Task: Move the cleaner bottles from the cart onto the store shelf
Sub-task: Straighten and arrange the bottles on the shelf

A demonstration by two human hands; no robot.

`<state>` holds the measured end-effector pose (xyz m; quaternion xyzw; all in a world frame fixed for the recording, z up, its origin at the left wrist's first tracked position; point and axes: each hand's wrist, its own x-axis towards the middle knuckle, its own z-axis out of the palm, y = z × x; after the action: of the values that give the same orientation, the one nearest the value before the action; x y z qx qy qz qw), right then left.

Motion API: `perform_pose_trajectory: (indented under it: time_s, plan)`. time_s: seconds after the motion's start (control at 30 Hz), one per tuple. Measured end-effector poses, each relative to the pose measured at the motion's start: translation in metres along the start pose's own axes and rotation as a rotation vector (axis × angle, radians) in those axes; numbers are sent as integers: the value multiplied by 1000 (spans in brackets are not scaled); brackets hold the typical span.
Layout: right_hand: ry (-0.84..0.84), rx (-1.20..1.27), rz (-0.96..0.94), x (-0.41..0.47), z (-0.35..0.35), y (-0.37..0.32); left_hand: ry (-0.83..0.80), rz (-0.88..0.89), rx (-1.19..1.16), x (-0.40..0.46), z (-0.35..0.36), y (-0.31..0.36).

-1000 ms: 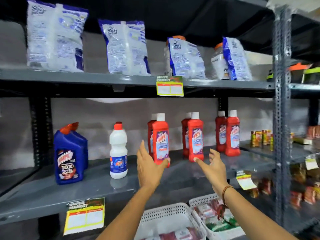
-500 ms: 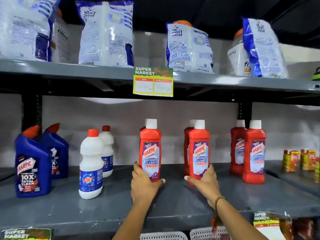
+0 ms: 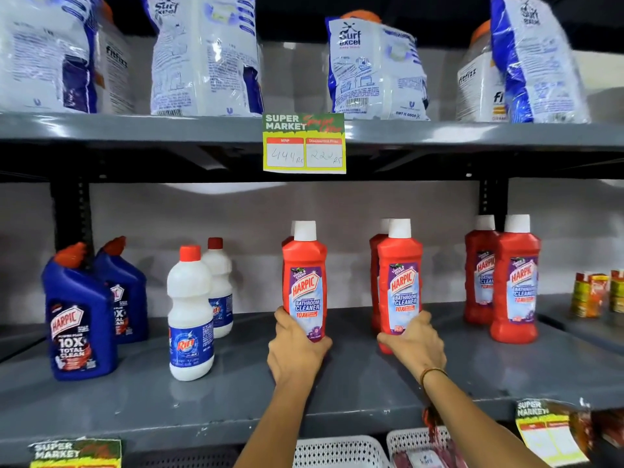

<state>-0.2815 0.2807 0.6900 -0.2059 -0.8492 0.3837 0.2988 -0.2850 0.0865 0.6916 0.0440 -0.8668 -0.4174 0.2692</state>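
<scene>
Two red Harpic bathroom cleaner bottles with white caps stand upright on the grey middle shelf [image 3: 236, 400]. My left hand [image 3: 295, 349] wraps the base of the left red bottle [image 3: 305, 282]. My right hand [image 3: 413, 342] grips the base of the right red bottle [image 3: 400, 285]. Behind each held bottle stands another red bottle, mostly hidden. A further pair of red bottles [image 3: 513, 282] stands to the right. The cart is out of view.
Blue Harpic bottles [image 3: 79, 315] and white Rin bottles [image 3: 190, 315] stand at the left of the shelf. Detergent bags [image 3: 374, 69] fill the upper shelf, with a price tag [image 3: 304, 143] on its edge. White baskets [image 3: 341, 450] sit below. Small tins [image 3: 591, 292] are far right.
The view has moved closer to the shelf. Both hands went from open near the bottles to wrapped around the bases of the two front red bottles.
</scene>
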Motion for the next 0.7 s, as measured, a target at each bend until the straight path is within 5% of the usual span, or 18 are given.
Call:
perform_pose_trajectory:
  time_s: [0.37,0.53,0.7]
  plan:
    - [-57,128,-34,-13,-12,-2,-24,15,-133,1,-6,-4]
    - [26,102,-80,-23,-50,-2,183,214,-233,-12,-21,17]
    - [184,127,-127,-36,-104,15,112,414,-338,-48,-17,82]
